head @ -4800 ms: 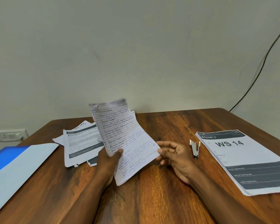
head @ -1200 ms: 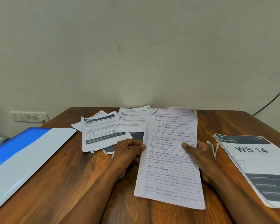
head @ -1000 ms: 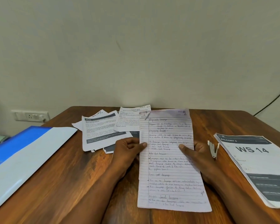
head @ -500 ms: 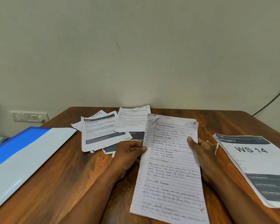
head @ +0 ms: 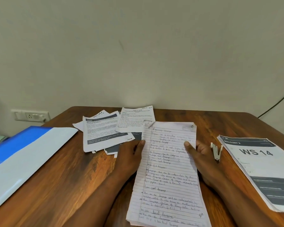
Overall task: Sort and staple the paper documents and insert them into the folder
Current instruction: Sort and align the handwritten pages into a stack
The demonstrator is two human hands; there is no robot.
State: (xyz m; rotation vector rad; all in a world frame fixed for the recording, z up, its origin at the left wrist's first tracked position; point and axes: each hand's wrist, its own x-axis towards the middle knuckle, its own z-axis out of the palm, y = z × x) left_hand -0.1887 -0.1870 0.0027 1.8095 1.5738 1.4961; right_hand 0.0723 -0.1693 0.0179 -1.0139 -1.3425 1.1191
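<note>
Fingers of the left hand (head: 131, 154) curl at the left edge of the handwritten lined sheets (head: 168, 174), thumb tip on the page, gripping the stack from that side. Fingers of the right hand (head: 197, 154) grip the right edge the same way, thumb lying across the writing and the other fingers curled behind the paper. The sheets sit near the middle of the wooden bench (head: 59, 185), long side running from near to far, with a folded top-left corner. Just right of the right hand lies a small pale stapler (head: 216, 152), jaws spread in a V. Further right rests a printed stack headed "WS 14" (head: 259, 169). On the far side, left of the lined sheets, loose printed pages (head: 102, 131) lie overlapped and fanned. At the left edge of the bench lies a blue and white folder (head: 26, 158), closed flat. A wall socket (head: 30, 115) shows behind it, and a dark cable (head: 275, 104) runs down the wall at the far right.
</note>
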